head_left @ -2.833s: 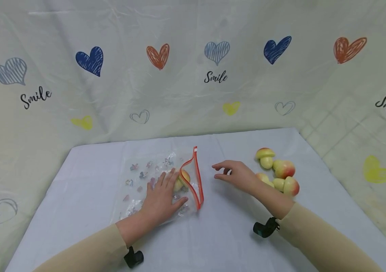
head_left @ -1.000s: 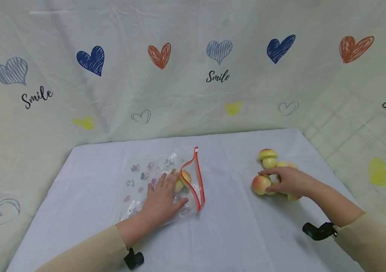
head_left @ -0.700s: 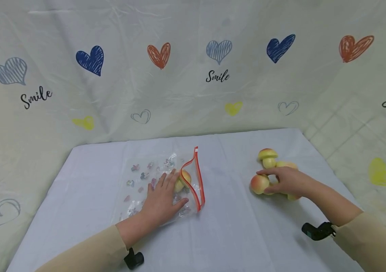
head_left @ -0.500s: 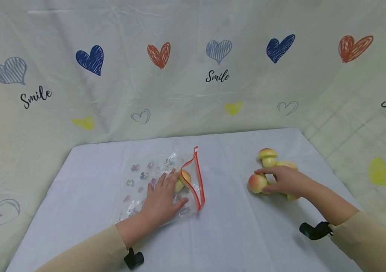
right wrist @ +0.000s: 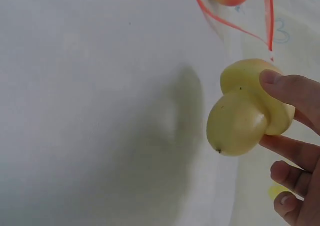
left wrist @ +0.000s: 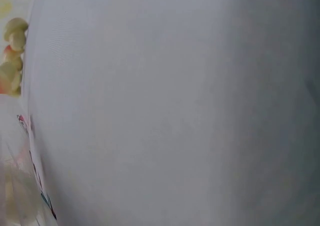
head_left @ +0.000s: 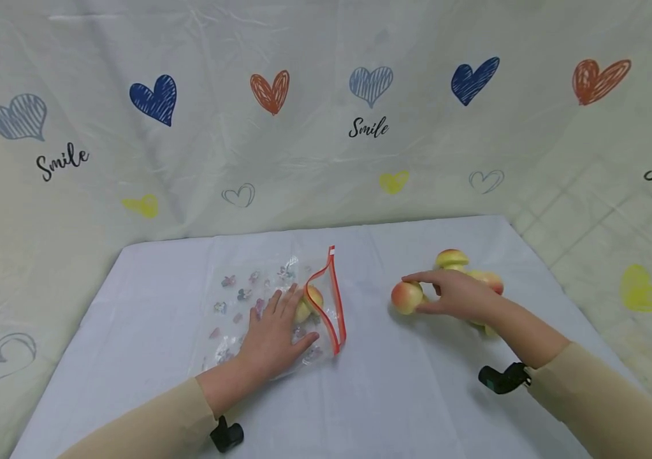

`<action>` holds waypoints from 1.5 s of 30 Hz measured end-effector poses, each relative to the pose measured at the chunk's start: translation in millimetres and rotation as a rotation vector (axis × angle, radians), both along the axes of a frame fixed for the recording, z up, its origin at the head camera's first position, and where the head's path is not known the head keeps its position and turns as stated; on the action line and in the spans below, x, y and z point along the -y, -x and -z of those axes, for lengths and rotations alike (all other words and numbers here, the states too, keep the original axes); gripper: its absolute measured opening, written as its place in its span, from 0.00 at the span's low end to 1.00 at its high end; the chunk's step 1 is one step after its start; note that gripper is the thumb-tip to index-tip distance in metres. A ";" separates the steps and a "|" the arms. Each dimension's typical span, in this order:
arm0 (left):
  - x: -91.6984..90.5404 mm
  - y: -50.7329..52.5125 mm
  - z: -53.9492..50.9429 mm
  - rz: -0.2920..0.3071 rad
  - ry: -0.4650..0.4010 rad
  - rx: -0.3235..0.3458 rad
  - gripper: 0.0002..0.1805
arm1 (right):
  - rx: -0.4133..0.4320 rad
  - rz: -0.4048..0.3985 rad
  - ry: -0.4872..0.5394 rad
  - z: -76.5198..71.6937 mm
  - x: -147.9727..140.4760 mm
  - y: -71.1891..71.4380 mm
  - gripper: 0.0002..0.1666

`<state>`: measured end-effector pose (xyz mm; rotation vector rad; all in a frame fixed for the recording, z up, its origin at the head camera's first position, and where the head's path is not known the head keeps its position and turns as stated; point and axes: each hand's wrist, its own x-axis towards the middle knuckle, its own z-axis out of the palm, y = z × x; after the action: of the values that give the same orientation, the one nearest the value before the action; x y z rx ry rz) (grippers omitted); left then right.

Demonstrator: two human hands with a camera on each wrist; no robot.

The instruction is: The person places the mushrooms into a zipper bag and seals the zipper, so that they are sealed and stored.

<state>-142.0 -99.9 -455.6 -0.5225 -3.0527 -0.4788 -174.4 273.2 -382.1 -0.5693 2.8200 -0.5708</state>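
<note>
My right hand (head_left: 454,294) pinches a toy mushroom (head_left: 406,298) by its red-yellow cap, between thumb and fingers. In the right wrist view the pale yellow stem of this mushroom (right wrist: 237,123) points toward the camera, and a shadow falls on the cloth beside it. My left hand (head_left: 268,341) lies flat with spread fingers on a clear zip bag (head_left: 225,322) printed with small figures. The bag's red-edged mouth (head_left: 337,306) gapes to the right. Another mushroom (head_left: 315,297) is inside it near the mouth, partly covered by the left fingertips.
Several more mushrooms lie at the right of the table; one (head_left: 452,257) is at the back, another (head_left: 492,281) is partly behind my right hand. White cloth (head_left: 371,395) covers the table. A curtain (head_left: 314,153) with printed hearts hangs behind.
The right hand went from near the bag to the mushroom group, took hold of one, and has carried it left and off the cloth. The left hand stays on the bag.
</note>
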 end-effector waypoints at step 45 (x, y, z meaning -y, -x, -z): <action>-1.9 0.7 -2.5 0.027 0.052 -0.050 0.52 | 0.013 -0.144 0.139 37.9 131.8 28.9 0.34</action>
<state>-142.6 -98.0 -453.1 -0.5692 -3.0208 -0.3820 -203.3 141.4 -420.1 -0.7833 2.7134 -0.7432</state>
